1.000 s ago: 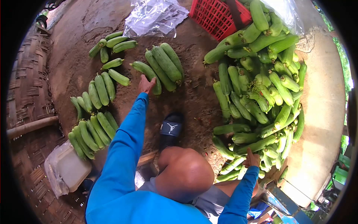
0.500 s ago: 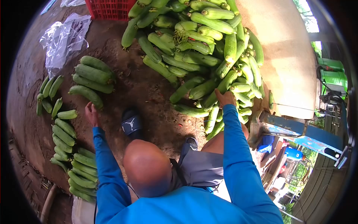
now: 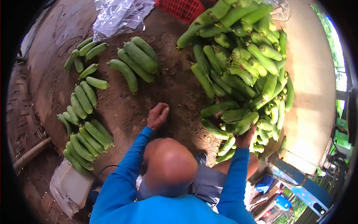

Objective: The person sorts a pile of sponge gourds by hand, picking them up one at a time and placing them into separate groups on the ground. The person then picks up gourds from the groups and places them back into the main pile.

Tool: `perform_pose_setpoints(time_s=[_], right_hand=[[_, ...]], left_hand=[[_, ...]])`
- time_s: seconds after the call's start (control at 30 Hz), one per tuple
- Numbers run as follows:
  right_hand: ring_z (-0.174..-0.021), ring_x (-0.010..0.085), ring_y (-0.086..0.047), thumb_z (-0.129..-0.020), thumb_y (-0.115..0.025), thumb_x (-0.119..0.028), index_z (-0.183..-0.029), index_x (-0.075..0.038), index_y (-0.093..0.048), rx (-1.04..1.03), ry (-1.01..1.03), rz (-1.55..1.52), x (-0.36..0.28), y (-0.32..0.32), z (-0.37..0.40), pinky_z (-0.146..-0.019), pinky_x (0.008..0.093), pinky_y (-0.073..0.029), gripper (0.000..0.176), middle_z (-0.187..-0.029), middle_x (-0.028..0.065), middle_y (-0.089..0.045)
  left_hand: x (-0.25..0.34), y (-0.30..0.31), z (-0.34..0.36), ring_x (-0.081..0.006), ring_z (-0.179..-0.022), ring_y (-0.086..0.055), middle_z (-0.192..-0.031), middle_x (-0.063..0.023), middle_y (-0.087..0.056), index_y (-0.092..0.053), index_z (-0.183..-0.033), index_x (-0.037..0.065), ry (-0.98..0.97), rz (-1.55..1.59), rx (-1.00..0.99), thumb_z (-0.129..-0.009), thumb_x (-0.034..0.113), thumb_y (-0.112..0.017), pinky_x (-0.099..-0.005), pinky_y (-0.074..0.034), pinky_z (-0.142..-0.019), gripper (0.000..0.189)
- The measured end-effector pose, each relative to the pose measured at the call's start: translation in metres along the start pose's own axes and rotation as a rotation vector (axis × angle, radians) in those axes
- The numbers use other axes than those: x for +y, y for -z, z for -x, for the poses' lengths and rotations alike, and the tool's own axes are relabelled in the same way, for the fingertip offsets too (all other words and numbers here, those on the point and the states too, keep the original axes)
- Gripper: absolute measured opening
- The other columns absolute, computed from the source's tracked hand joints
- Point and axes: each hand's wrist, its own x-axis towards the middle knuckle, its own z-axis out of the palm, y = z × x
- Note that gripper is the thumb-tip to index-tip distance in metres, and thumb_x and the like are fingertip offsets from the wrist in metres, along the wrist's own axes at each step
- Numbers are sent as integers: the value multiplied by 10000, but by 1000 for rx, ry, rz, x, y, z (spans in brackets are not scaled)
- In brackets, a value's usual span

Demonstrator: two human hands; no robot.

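My left hand (image 3: 158, 115) hangs over the brown ground just beyond my knee, its fingers curled together with nothing visible in them. My right hand (image 3: 246, 138) is at the near edge of a big heap of green gourds (image 3: 238, 71), wrapped around one green gourd (image 3: 246, 123) whose rounded end points away from me. Left of the heap lies a small group of large gourds (image 3: 138, 59), side by side. Farther left, smaller gourds (image 3: 84, 99) form a curved row, with another cluster (image 3: 89, 142) at its near end.
Crumpled clear plastic (image 3: 119, 18) lies at the top left, beside a red crate (image 3: 182, 9). A whitish container (image 3: 72, 183) stands at the lower left. On the right are a pale slab (image 3: 309, 74) and a blue metal frame (image 3: 298, 186).
The view has swung left. My left hand has drawn back from the large gourds and its fingers have curled. My right hand stays at the heap's near edge, on a gourd.
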Motion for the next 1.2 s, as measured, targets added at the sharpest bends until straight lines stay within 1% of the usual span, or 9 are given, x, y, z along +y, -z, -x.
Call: perform_pose_setpoints(time_s=[0.07,0.17,0.4,0.6,0.67,0.87,1.0,1.07,1.2], right_hand=[[-980,218,-579,-885,-529,-474,-1219,-95,-496,-93,245,25,26,-18,20,-860,409,-508,506,-1111,94,-579],[-1036,231,-565,-891,-579,-343,-1224,-22,-505,-127,73,0,57,-62,45,-962,373,-447,468,-1151,112,-574],[-945,184,-603,-813,-684,-300,-1138,27,-583,-619,194,584,100,-222,-10,-838,318,-474,472,-1057,112,-641],[-924,151,-572,-783,-694,-425,-1133,-1,-596,-520,249,640,167,-354,-125,-825,322,-460,558,-1012,75,-628],[-887,175,-594,-731,-706,-501,-1101,-7,-605,-708,254,735,148,-391,-132,-792,335,-473,625,-968,107,-645],[-974,349,-633,-670,-672,-581,-1114,16,-589,-679,502,1338,169,-419,-160,-844,405,-492,748,-1048,255,-640],[-962,338,-622,-707,-698,-547,-1014,-3,-627,-636,570,1156,187,-405,-173,-865,412,-474,629,-1029,219,-652],[-891,285,-646,-764,-692,-478,-1008,2,-633,-643,614,1106,186,-391,-185,-777,397,-526,541,-993,180,-662],[-724,159,-647,-837,-653,-435,-978,28,-630,-231,447,684,149,-366,-213,-533,303,-566,484,-861,93,-651]], left_hand=[[-17,-11,6,-184,-768,-618,-813,-97,-637,-637,-959,56,-7,-59,-93,-884,244,-601,-308,-486,-703,206],[-25,-19,5,-255,-774,-625,-806,-130,-638,-646,-880,70,-102,-299,-231,-847,329,-618,-360,-489,-690,263],[-35,-20,4,-291,-748,-607,-733,-90,-608,-626,-762,110,-371,-584,-120,-829,346,-607,-434,-472,-657,246],[-39,-20,-2,-285,-703,-603,-702,-88,-582,-581,-710,106,-258,-494,-133,-838,242,-604,-414,-473,-610,189],[-40,-18,-4,-280,-690,-601,-694,-86,-573,-582,-717,108,-296,-498,-114,-834,219,-602,-412,-471,-602,163],[-53,-19,-5,-270,-670,-592,-664,-72,-541,-579,-719,110,-326,-470,-116,-804,193,-618,-400,-455,-574,125],[-42,-17,-8,-270,-660,-586,-668,-77,-543,-577,-714,105,-304,-435,-140,-805,186,-618,-400,-449,-565,129],[-41,-15,-8,-272,-654,-581,-678,-81,-552,-580,-714,100,-307,-415,-141,-808,184,-619,-401,-445,-559,132],[-43,-16,-7,-278,-655,-581,-680,-85,-555,-585,-721,95,-300,-422,-131,-819,189,-611,-406,-447,-564,138]])
